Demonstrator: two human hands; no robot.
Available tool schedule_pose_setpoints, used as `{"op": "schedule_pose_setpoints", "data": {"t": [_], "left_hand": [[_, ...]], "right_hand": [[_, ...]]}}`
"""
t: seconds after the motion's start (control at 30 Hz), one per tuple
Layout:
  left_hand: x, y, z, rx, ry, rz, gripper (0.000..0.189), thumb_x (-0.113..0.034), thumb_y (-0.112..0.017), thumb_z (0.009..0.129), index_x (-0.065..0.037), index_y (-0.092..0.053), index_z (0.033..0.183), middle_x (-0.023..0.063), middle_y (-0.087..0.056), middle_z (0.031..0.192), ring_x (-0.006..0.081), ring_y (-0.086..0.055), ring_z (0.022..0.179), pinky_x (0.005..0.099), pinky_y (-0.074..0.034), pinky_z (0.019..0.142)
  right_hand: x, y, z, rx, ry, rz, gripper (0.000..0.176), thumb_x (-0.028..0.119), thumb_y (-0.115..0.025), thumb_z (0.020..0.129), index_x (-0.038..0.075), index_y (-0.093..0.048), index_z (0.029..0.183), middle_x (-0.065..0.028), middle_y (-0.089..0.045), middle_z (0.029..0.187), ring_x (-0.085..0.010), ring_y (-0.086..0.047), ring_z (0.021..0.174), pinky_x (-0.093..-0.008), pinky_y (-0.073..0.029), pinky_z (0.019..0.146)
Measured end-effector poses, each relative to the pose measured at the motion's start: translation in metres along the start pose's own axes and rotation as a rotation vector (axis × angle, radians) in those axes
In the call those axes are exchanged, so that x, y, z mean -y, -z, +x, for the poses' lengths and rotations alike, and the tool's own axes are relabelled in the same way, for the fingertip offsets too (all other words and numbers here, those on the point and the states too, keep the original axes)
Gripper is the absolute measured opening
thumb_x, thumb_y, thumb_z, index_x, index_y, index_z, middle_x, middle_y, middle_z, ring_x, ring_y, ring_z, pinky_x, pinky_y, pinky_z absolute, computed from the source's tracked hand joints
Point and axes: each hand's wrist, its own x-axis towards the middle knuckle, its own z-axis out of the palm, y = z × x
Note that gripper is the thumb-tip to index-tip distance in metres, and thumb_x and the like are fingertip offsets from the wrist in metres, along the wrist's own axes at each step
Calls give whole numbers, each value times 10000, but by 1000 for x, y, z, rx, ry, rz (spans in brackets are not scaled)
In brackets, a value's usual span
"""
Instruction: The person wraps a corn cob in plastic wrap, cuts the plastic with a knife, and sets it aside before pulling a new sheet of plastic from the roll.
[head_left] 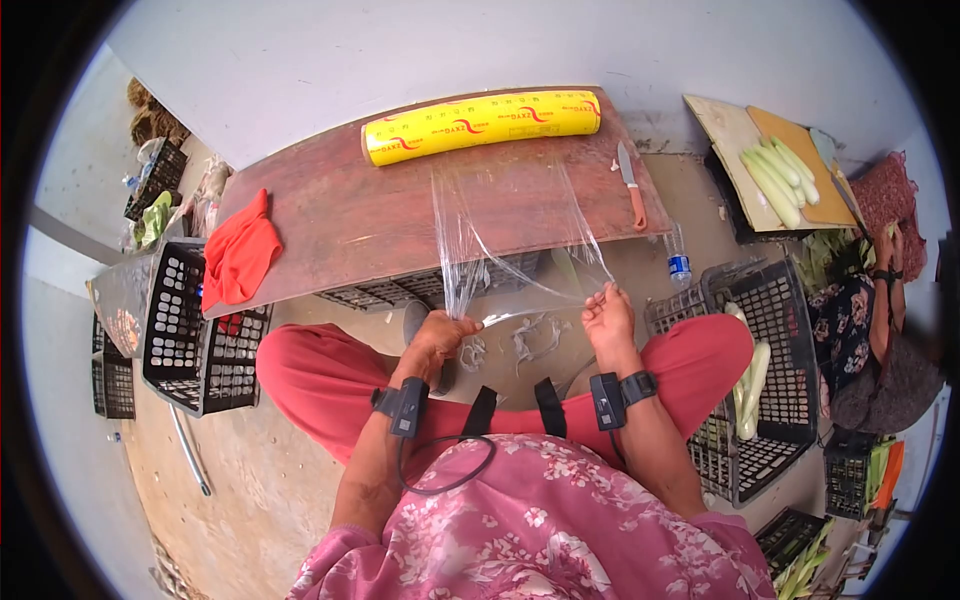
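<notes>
A sheet of clear plastic wrap [510, 225] stretches from the yellow printed roll [485, 125] at the back of the low wooden table [340, 215] toward me. My left hand [443, 335] is closed on the sheet's bunched left edge, in front of the table. Pinched between the fingers of my right hand [608, 310] is the right corner of the same wrap. Between my hands the free edge sags slightly. A knife [632, 187] with an orange-red handle lies on the table's right end.
A red cloth [243, 255] hangs over the table's left end. Black crates [180, 330] stand at left; another crate [775, 390] at right holds long pale green vegetables [757, 385]. A water bottle [679, 262] is by the table. Another person [850, 330] works at far right near a cutting board [830, 205].
</notes>
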Motion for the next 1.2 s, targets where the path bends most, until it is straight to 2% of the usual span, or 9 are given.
{"op": "schedule_pose_setpoints", "data": {"t": [0.3,0.4,0.5,0.7,0.8,0.9,1.0,1.1,1.2], "left_hand": [[7,1,9,-6,-69,163,128,-102,-709,737,-53,-591,720,-13,-482,565,80,-356,426,263,-246,381],[4,5,4,2,-45,162,136,-103,-711,742,-46,-589,722,-16,-471,549,77,-355,417,259,-244,368],[5,8,1,-22,-56,190,143,-117,-708,731,-49,-585,704,-14,-475,551,76,-368,428,269,-258,379],[1,9,-4,-83,-99,190,136,-104,-715,729,-58,-587,724,-21,-473,563,72,-362,421,260,-249,373],[1,12,-11,-51,-54,40,125,-90,-714,737,-68,-591,746,-30,-469,568,67,-337,413,253,-237,367],[14,17,-3,37,-15,-157,113,-87,-705,756,-82,-594,775,-38,-469,572,56,-317,408,235,-223,357],[19,21,-2,103,-21,-324,94,-105,-686,788,-94,-594,800,-32,-497,596,44,-324,414,208,-219,351],[19,28,-2,122,-32,-511,82,-138,-663,824,-97,-591,818,-20,-536,630,35,-349,422,183,-225,348],[20,34,-4,42,-84,-607,95,-170,-639,851,-98,-586,822,-15,-562,655,29,-369,429,169,-231,346]], "right_hand": [[9,8,0,35,-9,48,69,137,-571,876,106,-535,926,4,-530,710,-140,-558,631,-256,-361,514],[20,8,-13,28,109,-267,76,133,-569,876,95,-554,941,8,-549,706,-150,-587,644,-264,-375,497],[25,15,-9,-53,333,-759,84,123,-590,849,53,-599,896,-49,-609,712,-155,-628,688,-282,-435,518],[15,17,9,-128,727,-1586,122,139,-638,750,32,-649,808,-182,-655,774,-287,-657,693,-356,-513,657],[12,18,18,-113,735,-1608,126,145,-627,742,72,-660,839,-163,-654,761,-358,-638,686,-401,-509,672],[9,32,45,-49,564,-1448,120,138,-625,755,44,-652,825,-140,-657,703,-296,-655,640,-362,-516,602],[18,30,34,-41,235,-1111,118,134,-633,773,18,-637,789,-91,-643,659,-197,-652,584,-295,-490,492],[34,26,17,7,203,-1060,133,134,-630,798,3,-619,815,-52,-617,661,-120,-629,552,-228,-419,407],[52,17,-4,23,180,-998,145,133,-610,821,1,-604,880,-58,-616,693,-125,-617,540,-219,-383,393]]}}
